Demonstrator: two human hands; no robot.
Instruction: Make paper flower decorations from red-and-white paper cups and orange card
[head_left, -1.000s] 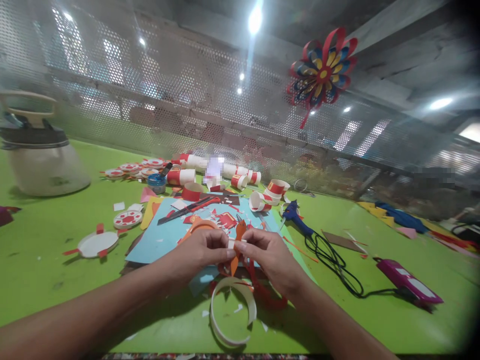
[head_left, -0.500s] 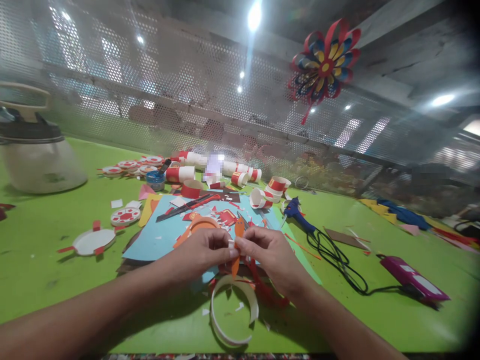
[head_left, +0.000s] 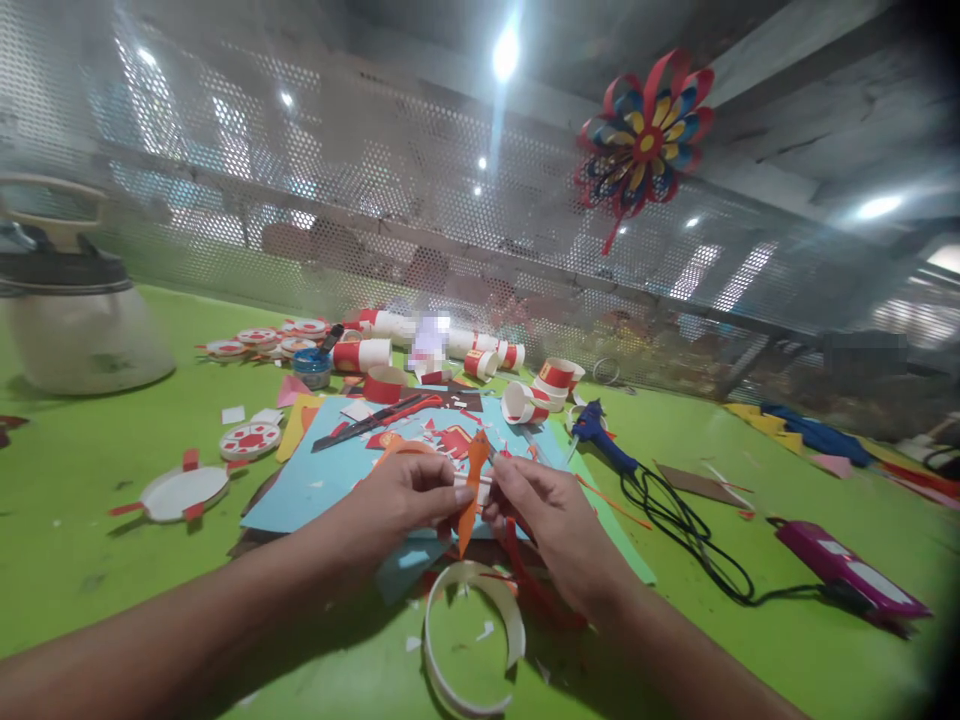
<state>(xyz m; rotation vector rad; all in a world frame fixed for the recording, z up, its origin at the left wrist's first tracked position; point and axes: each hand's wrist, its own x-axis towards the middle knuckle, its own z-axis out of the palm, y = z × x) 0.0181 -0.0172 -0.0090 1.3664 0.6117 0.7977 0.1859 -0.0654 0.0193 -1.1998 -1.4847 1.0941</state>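
Between my hands stands a narrow orange paper cutout (head_left: 476,462), pointed at its lower end. My left hand (head_left: 401,505) is closed, its thumb pressing the cutout against a small white paper piece (head_left: 483,490) behind it. My right hand (head_left: 551,525) pinches the white piece near its right end, the fingertips partly hidden. Below my hands a white open paper ring (head_left: 433,655) lies on the table. Red-handled scissors (head_left: 525,575) lie partly under my right hand. Light blue paper (head_left: 289,490), strewn with red and white scraps, lies beneath and beyond.
A blue glue gun (head_left: 604,437) lies to the right, its black cord running to a magenta power unit (head_left: 844,570). A box cutter (head_left: 367,422) rests on the blue paper. Cut paper cups (head_left: 555,380) stand behind. At left are a white disc (head_left: 184,495) and a large jug (head_left: 82,335).
My right thumb has moved off the orange cutout to the right, baring more of the white piece. The cutout now tilts slightly. The whole view has shifted a little.
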